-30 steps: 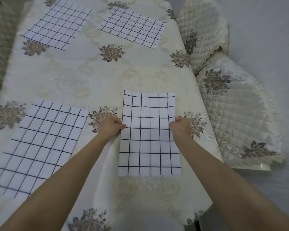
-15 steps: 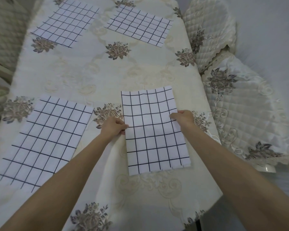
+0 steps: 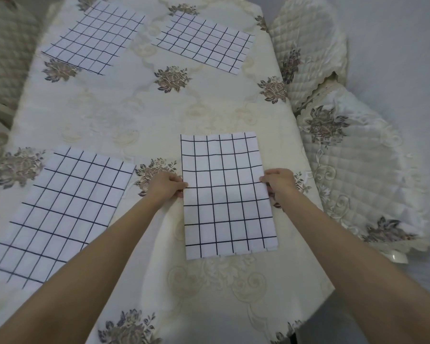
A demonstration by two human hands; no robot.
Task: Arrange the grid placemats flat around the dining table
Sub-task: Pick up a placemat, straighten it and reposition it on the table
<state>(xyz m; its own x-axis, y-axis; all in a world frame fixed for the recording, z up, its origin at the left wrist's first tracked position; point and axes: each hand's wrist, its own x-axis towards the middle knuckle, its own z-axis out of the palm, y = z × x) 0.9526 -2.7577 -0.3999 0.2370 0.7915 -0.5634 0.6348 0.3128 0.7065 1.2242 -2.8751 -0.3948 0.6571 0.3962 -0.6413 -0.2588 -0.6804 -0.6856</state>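
You see four white placemats (image 3: 227,194) crossed with thin black grid lines. They lie on your cream tablecloth (image 3: 147,120), embroidered with brownish-grey flowers and pale scrolls.
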